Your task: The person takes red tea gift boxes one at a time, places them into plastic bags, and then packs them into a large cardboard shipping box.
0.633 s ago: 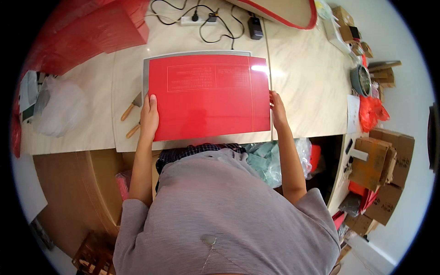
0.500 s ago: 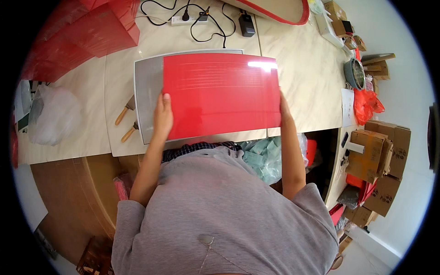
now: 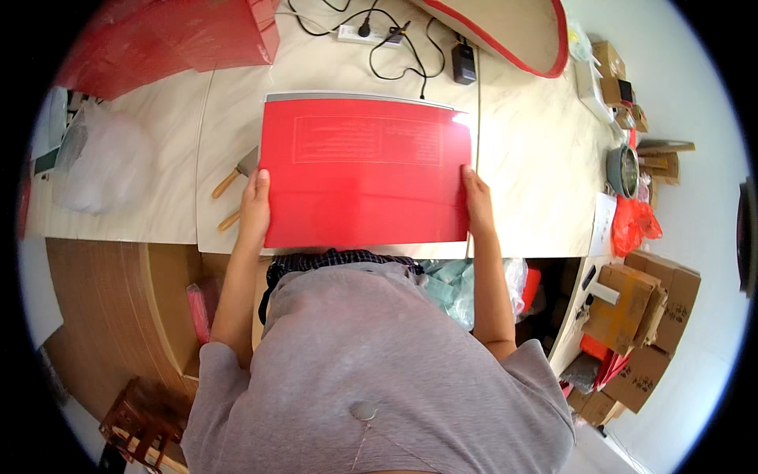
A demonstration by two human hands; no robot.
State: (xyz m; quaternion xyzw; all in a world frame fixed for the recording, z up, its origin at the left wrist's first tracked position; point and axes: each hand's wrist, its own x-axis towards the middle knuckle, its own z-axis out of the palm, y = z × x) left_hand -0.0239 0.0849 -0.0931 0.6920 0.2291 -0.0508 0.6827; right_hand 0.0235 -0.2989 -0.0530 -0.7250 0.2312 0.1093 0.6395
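Note:
A glossy red rectangular sheet (image 3: 363, 201) with a faint printed frame near its far edge is held between my two hands. My left hand (image 3: 254, 207) is closed on its left edge, thumb on top. My right hand (image 3: 478, 201) grips the right edge in the same way. Beneath the sheet lies a flat grey panel (image 3: 355, 97) with a pale border; only a strip along its far side shows. Whether sheet and panel touch, I cannot tell. Left of my left hand lie a scraper (image 3: 229, 182) and a second wooden handle (image 3: 229, 222), partly hidden.
Beyond the sheet are a white power strip (image 3: 367, 34), black cables and a black adapter (image 3: 463, 63). Red boxes (image 3: 181, 47) stand far left, above a white plastic bag (image 3: 106, 166). A red-rimmed board (image 3: 505, 28) juts in at the far side. Cardboard boxes (image 3: 624, 308) are stacked right.
The red sheet has shifted left over the grey panel, covering its left part that showed before. Both hands still hold the edges. The whole view has also shifted.

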